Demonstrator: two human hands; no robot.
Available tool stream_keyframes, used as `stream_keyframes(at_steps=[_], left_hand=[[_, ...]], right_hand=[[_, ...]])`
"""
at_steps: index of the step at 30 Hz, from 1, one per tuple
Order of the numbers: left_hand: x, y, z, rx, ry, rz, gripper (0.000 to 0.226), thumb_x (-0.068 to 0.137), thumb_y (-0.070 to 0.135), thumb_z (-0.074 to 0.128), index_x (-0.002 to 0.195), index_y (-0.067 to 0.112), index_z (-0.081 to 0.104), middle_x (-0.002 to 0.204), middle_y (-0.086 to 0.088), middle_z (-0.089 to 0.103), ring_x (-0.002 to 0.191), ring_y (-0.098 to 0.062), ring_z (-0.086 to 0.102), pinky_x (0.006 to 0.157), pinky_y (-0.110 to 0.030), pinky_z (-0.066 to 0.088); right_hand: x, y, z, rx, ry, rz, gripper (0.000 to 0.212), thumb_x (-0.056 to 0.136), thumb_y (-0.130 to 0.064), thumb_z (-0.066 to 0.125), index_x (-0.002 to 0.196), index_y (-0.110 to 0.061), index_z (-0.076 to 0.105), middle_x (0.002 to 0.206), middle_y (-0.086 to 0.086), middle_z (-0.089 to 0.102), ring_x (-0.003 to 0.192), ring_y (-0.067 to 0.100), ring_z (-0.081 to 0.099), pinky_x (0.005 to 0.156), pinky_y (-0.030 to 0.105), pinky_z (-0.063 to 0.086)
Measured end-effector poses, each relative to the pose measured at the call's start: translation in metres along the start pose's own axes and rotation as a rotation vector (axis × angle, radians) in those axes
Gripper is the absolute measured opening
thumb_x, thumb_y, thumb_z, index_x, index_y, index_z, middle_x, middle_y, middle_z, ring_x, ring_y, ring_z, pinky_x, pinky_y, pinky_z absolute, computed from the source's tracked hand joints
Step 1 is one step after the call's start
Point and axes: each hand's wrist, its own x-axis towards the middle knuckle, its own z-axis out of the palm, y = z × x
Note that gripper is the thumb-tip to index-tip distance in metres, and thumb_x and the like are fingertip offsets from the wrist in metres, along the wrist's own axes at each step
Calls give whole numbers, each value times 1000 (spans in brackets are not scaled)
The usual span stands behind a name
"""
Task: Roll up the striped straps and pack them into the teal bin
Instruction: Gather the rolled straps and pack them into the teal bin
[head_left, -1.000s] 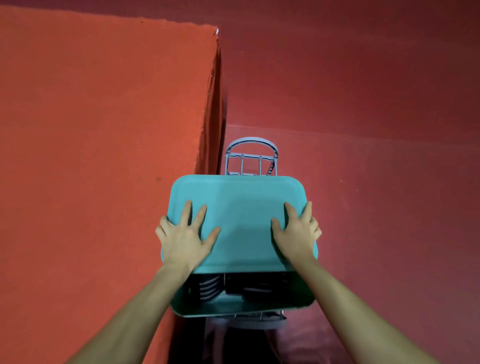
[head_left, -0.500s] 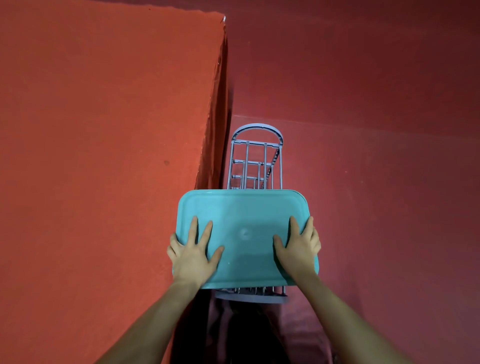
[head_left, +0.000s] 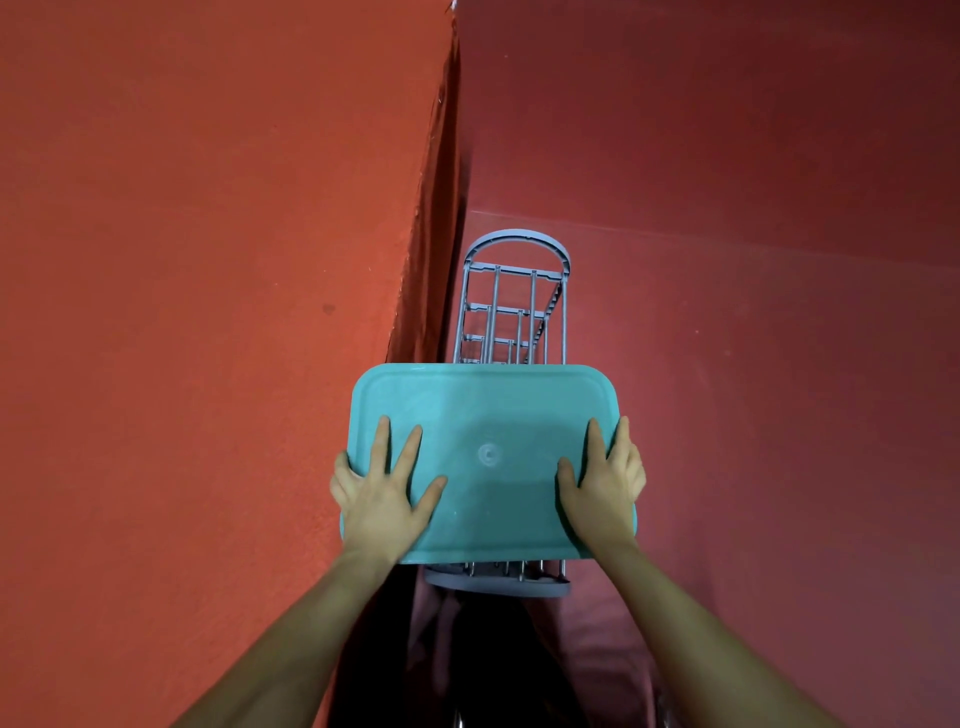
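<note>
One teal bin sits in the middle of the view, and only its flat, smooth face with rounded corners shows. A small round mark sits near the middle of that face. The inside of the bin cannot be seen, and no striped straps show anywhere.

Two hands hold the bin, one on each side. The left hand lies flat on the left part of the teal face. Its fingers are straight and spread apart, and the outer ones reach over the left edge. The thumb points toward the middle. The right hand lies on the right part of the face. Its fingers are straight and closer together, and the outer ones wrap over the right edge. Two bare arms reach in from the near bottom corners.

One grey rack made of thin bars stands just behind the bin, on the far side. It has a rounded top and several small shelves, one under the other. Its grey base peeks out below the near edge of the bin.

One big orange-red block fills the left side, right up next to the rack. A dark red wall and a dark red floor fill the right side.
</note>
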Motion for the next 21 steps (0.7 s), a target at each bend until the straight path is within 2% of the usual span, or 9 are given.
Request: stream_keyframes(at_steps=[4,6,9,12,16,21], left_hand=[[4,-1,1,47,-84,11,81,73,77,11,148,46,15,160,8,-6,138,-50,-3,111,-58,9],[2,-3,2,54,-92,19,81,72,78,10,147,48,11,160,8,-9,139,-49,-6,112,-58,7],[1,-2,-2,-44,-12,1,80,73,75,25,145,41,31,160,-4,8,130,-52,16,107,-58,20],[6,1,-4,-100,51,-94,82,71,75,33,144,38,35,155,-21,8,121,-47,28,104,-54,26],[10,6,-7,-43,42,-132,80,76,74,48,146,39,31,150,-28,12,115,-44,36,99,-50,29],[14,9,-11,-56,116,-122,88,68,79,33,143,35,37,146,-27,19,111,-41,37,96,-49,31]], right_hand=[[5,-4,5,-86,-63,-19,71,95,-40,51,152,-14,18,159,20,-9,145,37,3,114,48,9],[4,-5,5,-86,-57,-8,76,94,-43,51,153,-12,13,159,21,-8,145,37,4,114,48,8],[8,-7,0,2,-6,88,81,90,-37,61,151,-6,17,154,25,17,137,40,22,111,47,15],[15,-7,-5,31,15,103,80,87,-35,64,148,-5,23,136,23,37,119,41,38,103,46,23],[18,-3,-5,46,-41,72,79,89,-36,62,150,-8,20,134,20,35,117,40,40,104,45,23],[24,-5,-11,27,-24,52,78,91,-37,58,151,-8,18,135,19,35,119,37,38,103,43,23]])
